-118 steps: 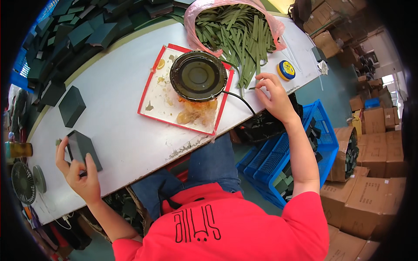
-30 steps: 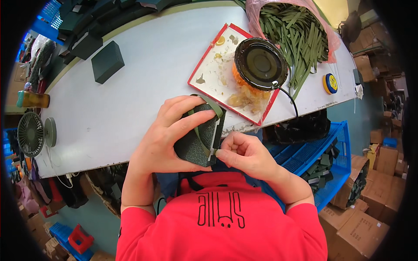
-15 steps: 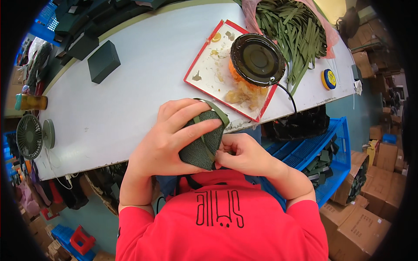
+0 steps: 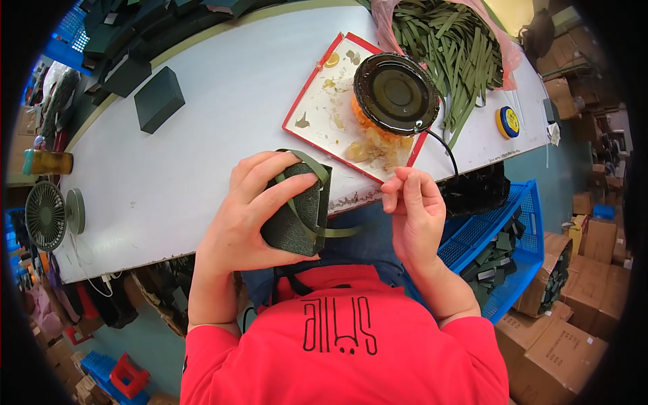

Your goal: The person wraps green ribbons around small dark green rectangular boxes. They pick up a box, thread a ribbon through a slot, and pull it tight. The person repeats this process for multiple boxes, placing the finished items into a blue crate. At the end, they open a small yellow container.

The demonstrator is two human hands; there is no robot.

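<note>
A dark green box [image 4: 297, 217] with a textured surface is tilted in the grip of my left hand [image 4: 253, 209], whose fingers wrap over its near-left side. A green ribbon [image 4: 312, 165] runs around the box, looping over its top. One loose ribbon end [image 4: 343, 233] sticks out to the right from the box's lower part. My right hand [image 4: 416, 212] is raised beside the tray's near corner, apart from the box. Its thumb and fingertips are pressed together; whatever may be between them is too small to tell.
A black round pot of glossy dark liquid [image 4: 396, 92] with a cord stands on a stained, red-rimmed tray [image 4: 317, 145]. Behind it, a pink bag [image 4: 386, 20] holds green ribbons [image 4: 449, 54]. Another dark box [image 4: 158, 100], a yellow-blue tin [image 4: 507, 123], a fan [image 4: 46, 214] and a blue crate [image 4: 530, 250] surround me.
My right hand has left the box and moved right and up toward the tray. The box has shifted slightly left with my left hand, and a ribbon end now hangs free.
</note>
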